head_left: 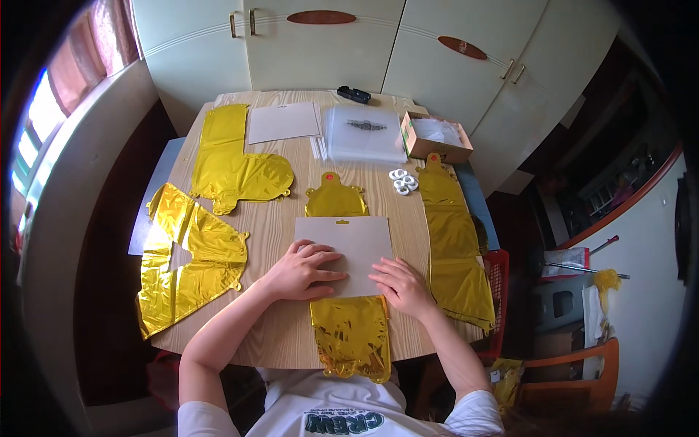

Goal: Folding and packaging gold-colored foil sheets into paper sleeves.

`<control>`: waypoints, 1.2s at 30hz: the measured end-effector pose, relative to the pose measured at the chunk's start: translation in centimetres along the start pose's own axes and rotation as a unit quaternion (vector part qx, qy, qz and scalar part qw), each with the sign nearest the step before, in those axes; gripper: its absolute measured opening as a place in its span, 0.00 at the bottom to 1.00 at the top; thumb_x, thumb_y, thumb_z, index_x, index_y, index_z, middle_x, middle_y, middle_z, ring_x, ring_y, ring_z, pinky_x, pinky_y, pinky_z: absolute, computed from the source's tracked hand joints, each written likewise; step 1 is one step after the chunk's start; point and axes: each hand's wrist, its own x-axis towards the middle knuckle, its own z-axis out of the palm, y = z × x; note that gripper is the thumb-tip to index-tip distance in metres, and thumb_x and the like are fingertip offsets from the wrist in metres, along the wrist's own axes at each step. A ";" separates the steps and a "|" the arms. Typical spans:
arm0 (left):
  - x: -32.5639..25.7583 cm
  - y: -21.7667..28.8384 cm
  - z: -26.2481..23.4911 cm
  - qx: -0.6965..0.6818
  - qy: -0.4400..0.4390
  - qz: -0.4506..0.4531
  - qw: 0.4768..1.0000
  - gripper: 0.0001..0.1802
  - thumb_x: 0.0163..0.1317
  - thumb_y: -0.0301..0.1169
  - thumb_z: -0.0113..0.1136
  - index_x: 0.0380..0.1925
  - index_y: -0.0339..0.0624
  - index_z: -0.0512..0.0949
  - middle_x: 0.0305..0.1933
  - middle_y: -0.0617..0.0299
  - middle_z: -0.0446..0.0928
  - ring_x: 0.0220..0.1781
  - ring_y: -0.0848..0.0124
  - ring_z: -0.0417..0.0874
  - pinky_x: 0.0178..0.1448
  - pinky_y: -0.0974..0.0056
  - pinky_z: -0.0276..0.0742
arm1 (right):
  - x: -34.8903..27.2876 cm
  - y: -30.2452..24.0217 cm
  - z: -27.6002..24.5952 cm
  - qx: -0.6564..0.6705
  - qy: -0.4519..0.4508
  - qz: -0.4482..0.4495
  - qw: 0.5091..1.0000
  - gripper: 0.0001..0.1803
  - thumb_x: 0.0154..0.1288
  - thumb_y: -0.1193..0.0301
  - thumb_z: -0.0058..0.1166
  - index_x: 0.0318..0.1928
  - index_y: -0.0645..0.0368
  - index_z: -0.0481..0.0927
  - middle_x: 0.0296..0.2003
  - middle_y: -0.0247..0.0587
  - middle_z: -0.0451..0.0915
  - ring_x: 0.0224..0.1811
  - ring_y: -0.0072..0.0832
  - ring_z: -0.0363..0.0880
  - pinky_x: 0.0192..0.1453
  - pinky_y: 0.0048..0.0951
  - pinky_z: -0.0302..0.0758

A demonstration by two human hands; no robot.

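A grey-white card (357, 244) with a small hanging slot at its top edge lies across the middle of a gold foil balloon (351, 331). The balloon is flat and shows above and below the card, its lower end reaching the table's near edge. My left hand (309, 273) rests on the card's left part with fingers spread. On the card's right edge lies my right hand (402, 285), its fingers stretched out flat. Neither hand grips anything. The middle of the balloon is hidden under the card.
More flat gold foil balloons lie around: two at left (222, 160) (193, 255), one at right (455, 240). Farther back are a stack of cards (282, 122), clear plastic bags (364, 142), white rings (403, 182), an open carton (437, 149) and a black object (354, 95).
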 end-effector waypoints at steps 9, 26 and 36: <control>0.0 0.0 0.1 0.009 0.003 -0.003 1.000 0.19 0.61 0.44 0.61 0.53 0.66 0.83 0.64 0.60 0.73 0.68 0.63 0.70 0.71 0.48 0.58 | 0.2 -0.2 -0.2 -0.020 -0.001 -0.006 1.000 0.16 0.63 0.70 0.57 0.52 0.46 0.84 0.57 0.36 0.79 0.63 0.36 0.75 0.70 0.42 0.68; -0.1 -0.1 0.2 -0.001 -0.001 -0.006 1.000 0.20 0.59 0.44 0.63 0.53 0.67 0.82 0.64 0.61 0.73 0.68 0.63 0.70 0.70 0.49 0.57 | 0.2 -0.2 0.2 -0.029 0.001 0.002 1.000 0.17 0.62 0.73 0.57 0.51 0.44 0.85 0.56 0.35 0.80 0.63 0.35 0.75 0.69 0.41 0.69; -0.1 0.0 0.1 0.001 -0.002 -0.007 1.000 0.20 0.60 0.45 0.62 0.53 0.67 0.82 0.64 0.62 0.73 0.68 0.63 0.70 0.69 0.49 0.58 | 0.2 -0.1 0.2 -0.026 0.001 0.000 1.000 0.18 0.61 0.74 0.56 0.51 0.44 0.84 0.56 0.35 0.79 0.63 0.35 0.75 0.69 0.42 0.69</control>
